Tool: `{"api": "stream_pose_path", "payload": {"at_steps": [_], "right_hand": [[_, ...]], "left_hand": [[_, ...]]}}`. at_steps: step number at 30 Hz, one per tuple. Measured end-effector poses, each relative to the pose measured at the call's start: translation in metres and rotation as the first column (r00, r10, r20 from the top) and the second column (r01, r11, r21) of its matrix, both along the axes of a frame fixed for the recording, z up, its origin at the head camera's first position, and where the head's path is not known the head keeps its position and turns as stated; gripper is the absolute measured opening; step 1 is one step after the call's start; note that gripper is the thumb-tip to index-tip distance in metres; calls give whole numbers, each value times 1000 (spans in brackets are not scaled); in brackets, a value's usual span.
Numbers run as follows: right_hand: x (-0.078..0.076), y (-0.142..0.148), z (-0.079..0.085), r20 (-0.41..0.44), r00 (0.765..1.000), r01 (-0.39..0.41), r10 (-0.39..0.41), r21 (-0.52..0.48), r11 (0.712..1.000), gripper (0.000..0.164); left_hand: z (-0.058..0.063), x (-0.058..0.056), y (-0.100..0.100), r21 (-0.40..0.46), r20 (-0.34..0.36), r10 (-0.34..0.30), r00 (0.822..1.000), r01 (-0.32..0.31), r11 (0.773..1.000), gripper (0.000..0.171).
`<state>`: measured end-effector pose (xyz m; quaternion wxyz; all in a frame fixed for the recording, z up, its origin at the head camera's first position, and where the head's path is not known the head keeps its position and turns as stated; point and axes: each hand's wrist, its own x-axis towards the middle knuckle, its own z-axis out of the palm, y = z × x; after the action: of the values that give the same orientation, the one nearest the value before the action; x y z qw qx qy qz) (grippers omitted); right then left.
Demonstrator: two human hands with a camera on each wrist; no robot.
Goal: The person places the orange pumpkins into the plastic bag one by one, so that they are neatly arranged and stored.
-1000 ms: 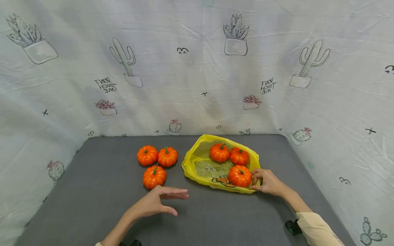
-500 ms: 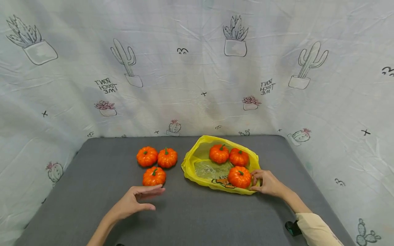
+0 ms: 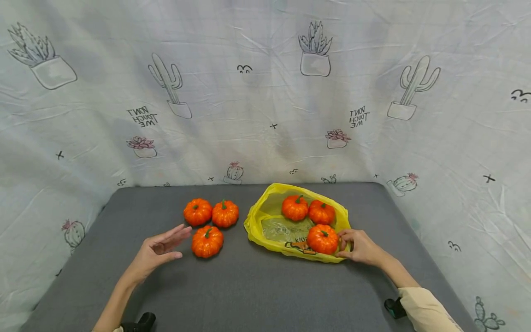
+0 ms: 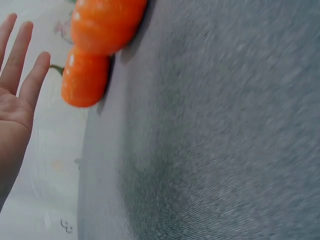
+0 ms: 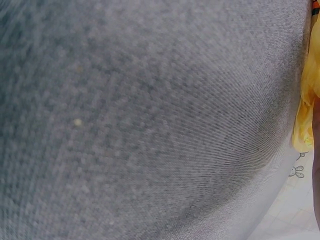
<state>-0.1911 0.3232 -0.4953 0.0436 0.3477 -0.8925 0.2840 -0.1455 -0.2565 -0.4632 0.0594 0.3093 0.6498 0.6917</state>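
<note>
My left hand (image 3: 153, 252) hovers over the table with straight fingers, holding nothing. Its fingertips come close to the left side of a small orange pumpkin (image 3: 207, 241). Behind that one sit two more, a left pumpkin (image 3: 197, 212) and a right pumpkin (image 3: 225, 214). In the left wrist view, the spread left hand (image 4: 17, 100) is seen beside two pumpkins. At the right, my right hand (image 3: 362, 248) pinches the right edge of a yellow plastic bag (image 3: 265, 237). Inside the bag lie three pumpkins, the nearest pumpkin (image 3: 322, 239) right by the fingertips.
A grey cloth-covered table (image 3: 265, 295) spreads beneath everything. White curtains (image 3: 265, 92) printed with cacti enclose it at the back and sides. Dark wrist devices show at the left wrist (image 3: 143, 321) and near the right sleeve (image 3: 423, 306).
My left hand has moved left, away from the bag and past the front of the near pumpkin to its left side. The right hand stays at the bag's edge.
</note>
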Motion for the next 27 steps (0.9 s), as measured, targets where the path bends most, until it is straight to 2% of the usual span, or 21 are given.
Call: {"api": "stream_pose_path", "payload": {"at_steps": [5, 8, 12, 15, 22, 27], "right_hand": [[0, -1, 0, -2, 1000, -1, 1, 1, 1000, 32], [0, 0, 1, 1, 1000, 0, 0, 1, 1000, 32], [0, 0, 1, -4, 1000, -3, 3, -2, 1000, 33], [0, 0, 1, -11, 1000, -8, 8, -5, 1000, 33], [-1, -1, 2, -9, 1000, -20, 19, -13, 1000, 33], [-1, -1, 2, -7, 1000, -24, 24, -15, 1000, 33]], "left_hand": [[-8, -7, -13, 38, -14, -41, 999, 42, 998, 63], [-11, -10, -20, 28, 0, -30, 1000, 30, 999, 62], [-14, -11, -27, -31, 51, 30, 998, -29, 999, 62], [-17, -13, -32, -85, 66, 50, 997, -44, 995, 61], [-26, -24, -38, -200, 120, 44, 992, -20, 980, 63], [-29, -33, -32, -222, 153, 3, 988, 31, 975, 69]]}}
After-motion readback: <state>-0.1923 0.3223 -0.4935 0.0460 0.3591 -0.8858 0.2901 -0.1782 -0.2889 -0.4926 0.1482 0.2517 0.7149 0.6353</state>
